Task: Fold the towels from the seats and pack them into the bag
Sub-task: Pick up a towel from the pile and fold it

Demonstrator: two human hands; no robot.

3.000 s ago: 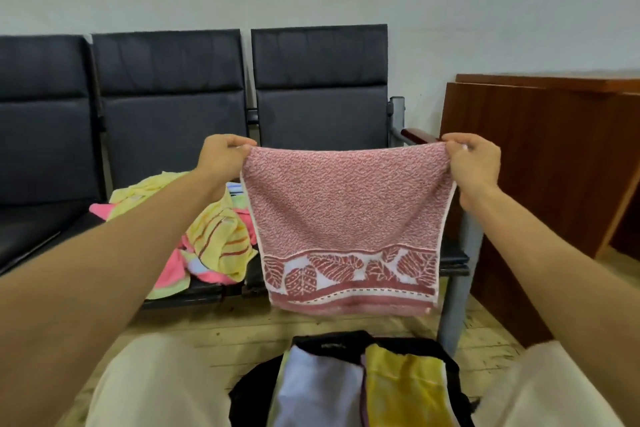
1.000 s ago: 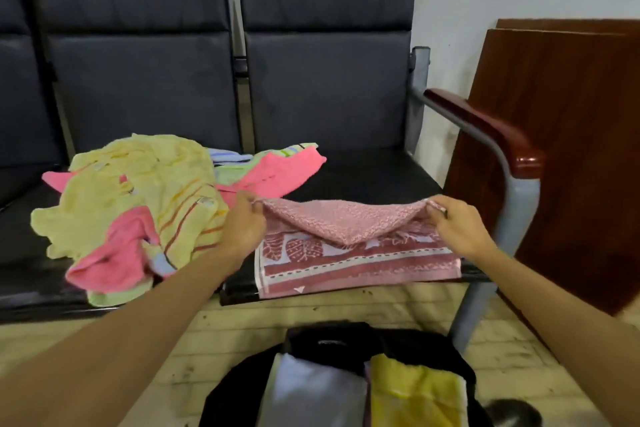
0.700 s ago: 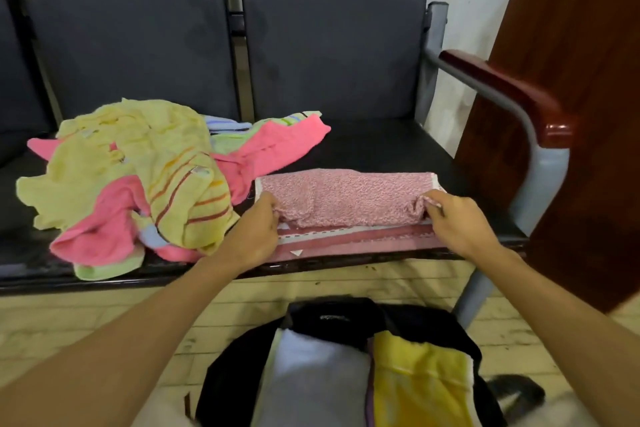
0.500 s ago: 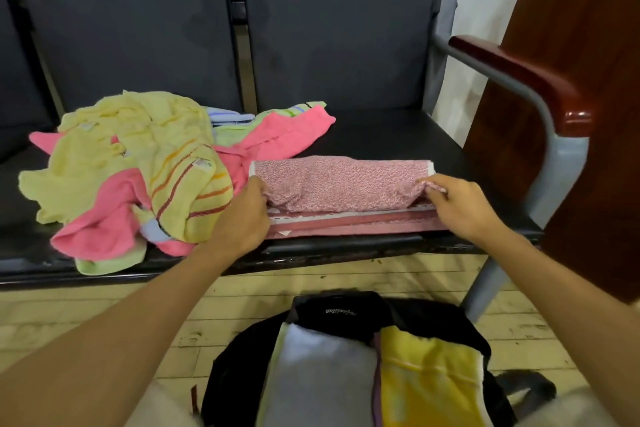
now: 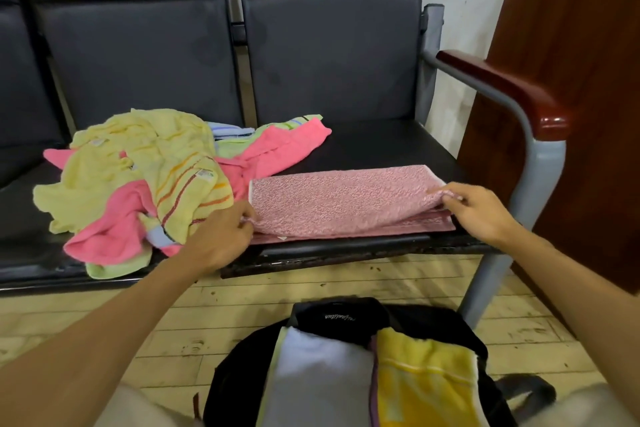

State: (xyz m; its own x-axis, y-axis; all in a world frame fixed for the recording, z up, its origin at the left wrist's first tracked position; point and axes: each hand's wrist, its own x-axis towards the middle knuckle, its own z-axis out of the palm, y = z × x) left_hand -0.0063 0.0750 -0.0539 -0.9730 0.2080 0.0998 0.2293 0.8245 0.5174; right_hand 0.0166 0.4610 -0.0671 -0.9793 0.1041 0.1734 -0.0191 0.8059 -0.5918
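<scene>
Head view, sole camera. Pink towel (image 5: 341,203) lies flat on the right-hand seat (image 5: 377,146), along its front edge, folded over lengthwise so the top layer covers most of the lower one; a strip of the lower layer shows along the near edge. Left hand (image 5: 216,237) pinches the towel's near-left corner between thumb and fingertips. Right hand (image 5: 479,210) pinches the near-right corner, fingers curled on the top layer, which is lifted slightly there.

Unfolded heap (image 5: 145,180) of yellow, pink and striped towels sits on the adjoining seat to the left, its edge touching the pink towel's left end. Bag (image 5: 332,317) stands open on the floor below, between the knees, holding a white towel (image 5: 318,378) and a yellow towel (image 5: 426,378), both folded, side by side.

Assessment: terry cloth, light, limp, not slippery, not fragile. It will sag and lose its fold if lifted by one point. Best held at both ends of the folded edge, layers pinched together, then brought end to end for the next fold. Edges are not quite aligned at the near side; correct before folding again. Armrest (image 5: 502,94) stands close on the right.
</scene>
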